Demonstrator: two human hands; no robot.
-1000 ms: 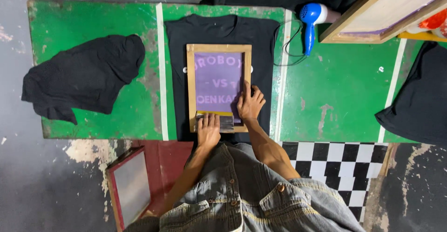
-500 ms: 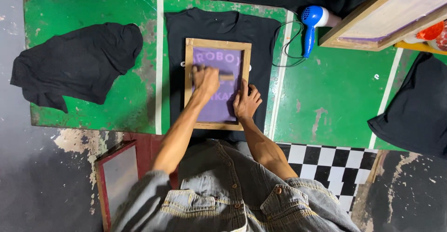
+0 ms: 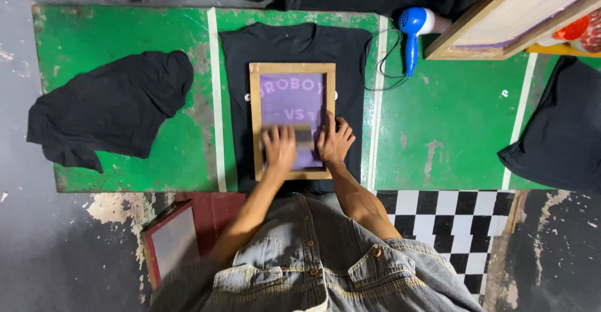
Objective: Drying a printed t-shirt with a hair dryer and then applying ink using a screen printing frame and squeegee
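Screen-printing pass in hand, judged from the layout: wooden screen frame (image 3: 292, 68) lying flat on a black T-shirt (image 3: 294, 43), itself spread on the green board (image 3: 451, 118). Left hand (image 3: 279, 148) closed over a squeegee (image 3: 303, 136) set across the purple mesh (image 3: 291, 99), low in the frame and near the bottom rail; blur there hides the blade edge. Right hand (image 3: 334, 142) spread flat on the frame's right rail, fingers open, gripping nothing — just pinning the wood down. For a clean pull: keep the blade square to the side rails, hold one steady tilt, press evenly across the full width, and cover the pale lettering in a single unbroken stroke. Keep weight on the rail so the frame cannot creep on the cloth — any shift would likely smear the print. Better not to lift the frame at an angle; straight up, from one edge. Off to the sides, well apart: a crumpled black shirt (image 3: 109, 108) at left, a blue hair dryer (image 3: 413, 33) and a second frame (image 3: 519, 11) at upper right, another dark garment (image 3: 557, 130) at far right.
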